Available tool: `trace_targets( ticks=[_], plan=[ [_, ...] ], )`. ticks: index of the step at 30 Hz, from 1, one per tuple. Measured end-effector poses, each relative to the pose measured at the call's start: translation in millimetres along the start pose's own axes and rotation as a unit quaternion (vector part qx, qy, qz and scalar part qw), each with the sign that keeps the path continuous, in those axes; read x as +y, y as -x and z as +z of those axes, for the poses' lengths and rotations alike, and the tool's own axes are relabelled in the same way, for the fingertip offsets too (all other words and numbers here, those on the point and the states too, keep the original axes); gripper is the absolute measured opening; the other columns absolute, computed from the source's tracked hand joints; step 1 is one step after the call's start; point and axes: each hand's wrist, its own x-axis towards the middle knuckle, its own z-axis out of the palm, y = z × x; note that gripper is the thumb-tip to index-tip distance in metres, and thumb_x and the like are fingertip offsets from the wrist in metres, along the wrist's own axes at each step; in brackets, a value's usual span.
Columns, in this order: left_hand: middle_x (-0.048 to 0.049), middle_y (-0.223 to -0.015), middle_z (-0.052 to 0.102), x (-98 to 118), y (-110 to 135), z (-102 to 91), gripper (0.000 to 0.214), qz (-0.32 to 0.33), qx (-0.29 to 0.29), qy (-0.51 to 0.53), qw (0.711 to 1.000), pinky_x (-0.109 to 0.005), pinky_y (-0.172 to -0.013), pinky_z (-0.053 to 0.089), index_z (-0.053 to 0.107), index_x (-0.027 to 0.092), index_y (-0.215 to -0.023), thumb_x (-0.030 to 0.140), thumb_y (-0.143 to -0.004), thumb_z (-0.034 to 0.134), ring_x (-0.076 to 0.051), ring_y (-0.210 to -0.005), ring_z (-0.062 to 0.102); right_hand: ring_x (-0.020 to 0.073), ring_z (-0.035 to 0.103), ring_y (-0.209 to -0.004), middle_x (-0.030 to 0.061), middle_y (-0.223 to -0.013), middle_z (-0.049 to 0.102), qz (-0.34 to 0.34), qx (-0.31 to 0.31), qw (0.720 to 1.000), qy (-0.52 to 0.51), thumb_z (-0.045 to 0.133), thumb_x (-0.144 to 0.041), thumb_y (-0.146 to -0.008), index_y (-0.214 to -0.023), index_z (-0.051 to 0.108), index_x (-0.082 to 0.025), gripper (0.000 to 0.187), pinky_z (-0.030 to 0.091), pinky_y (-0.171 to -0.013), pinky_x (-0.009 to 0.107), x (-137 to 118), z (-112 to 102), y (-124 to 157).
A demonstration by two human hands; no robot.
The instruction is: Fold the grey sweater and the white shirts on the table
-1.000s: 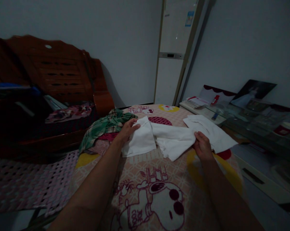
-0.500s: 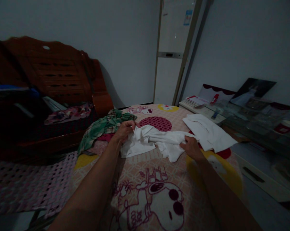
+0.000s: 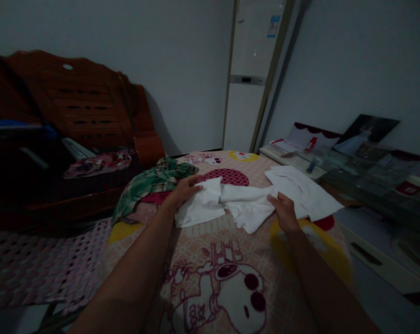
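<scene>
A white garment (image 3: 244, 194) lies partly folded across the patterned table cover, its left part laid flat and its frilly lower edge bunched in the middle. My left hand (image 3: 186, 190) rests on its left edge, fingers stretched out and thumb apart. At the other end, my right hand (image 3: 283, 209) pinches the garment's right edge between thumb and fingers. Just beyond that hand sits a folded white garment (image 3: 302, 190), which the held one touches or slightly overlaps; I cannot tell which. A green plaid cloth (image 3: 150, 181) is heaped beside my left hand.
The round table's cover (image 3: 203, 241) bears cartoon dogs. A wooden bench (image 3: 87, 106) with clothes stands left, a woven pink seat (image 3: 53, 264) in front. To the right is a glass-topped cabinet (image 3: 356, 181) with papers and a cup. A tall white appliance (image 3: 246, 111) stands behind.
The garment's left part has been turned over and lies flatter. My left hand's fingers have loosened and spread. My right hand has shifted slightly right and up, drawing the fabric straighter.
</scene>
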Motion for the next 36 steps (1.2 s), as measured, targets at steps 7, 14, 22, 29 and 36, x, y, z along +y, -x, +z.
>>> trace_targets(
  ticks=[7, 14, 22, 29, 36],
  plan=[
    [-0.0058, -0.088, 0.075, -12.8, -4.8, -15.6, 0.047, 0.006, -0.110, -0.219, 0.969, -0.033, -0.078, 0.052, 0.074, 0.015, -0.087, 0.038, -0.046, 0.083, -0.029, -0.087, 0.066, 0.0250, 0.066, -0.077, 0.0082, -0.083, 0.075, -0.061, -0.114, 0.960, 0.247, 0.077, -0.030, -0.055, -0.082, 0.072, -0.015, 0.032, 0.053, -0.073, 0.037, -6.2, 11.1, 10.0],
    [-0.0080, -0.096, 0.073, -0.8, 1.7, 27.4, 0.054, 0.043, -0.006, -0.004, 0.999, -0.031, -0.071, 0.052, 0.068, 0.013, -0.105, 0.053, -0.069, 0.073, -0.024, -0.083, 0.065, 0.0240, 0.063, -0.081, 0.0062, -0.079, 0.071, -0.144, 0.135, 0.969, 0.152, 0.067, -0.035, -0.069, -0.087, 0.068, -0.015, 0.027, 0.052, -0.079, 0.038, -7.9, -1.8, 0.8],
    [-0.0105, -0.109, 0.071, -4.9, 0.0, 80.2, 0.059, 0.121, -0.098, -0.113, 0.981, -0.038, -0.091, 0.050, 0.068, 0.015, -0.110, 0.044, -0.061, 0.082, -0.030, -0.101, 0.065, 0.0273, 0.064, -0.091, 0.0115, -0.090, 0.073, -0.120, 0.104, 0.966, 0.206, 0.069, -0.044, -0.073, -0.089, 0.069, -0.014, 0.034, 0.050, -0.086, 0.040, -14.9, -16.6, -4.3],
    [-0.0077, -0.105, 0.074, -10.1, 2.6, 83.8, 0.028, 0.145, -0.118, -0.129, 0.974, -0.039, -0.102, 0.045, 0.072, 0.020, -0.096, 0.021, -0.068, 0.067, -0.030, -0.112, 0.063, 0.0308, 0.067, -0.092, 0.0127, -0.098, 0.073, -0.074, -0.176, 0.884, 0.426, 0.084, -0.034, -0.057, -0.098, 0.068, -0.017, 0.047, 0.050, -0.078, 0.037, -24.0, -12.1, 5.1],
    [-0.0106, -0.099, 0.075, 18.3, 11.3, 76.8, 0.049, -0.025, -0.141, 0.106, 0.984, -0.036, -0.076, 0.054, 0.070, 0.013, -0.105, 0.039, -0.065, 0.079, -0.028, -0.088, 0.069, 0.0314, 0.066, -0.092, 0.0181, -0.092, 0.070, -0.142, -0.009, 0.844, 0.517, 0.064, -0.028, -0.077, -0.095, 0.069, -0.014, 0.023, 0.049, -0.079, 0.038, -10.3, -10.4, 2.7]
  ],
)
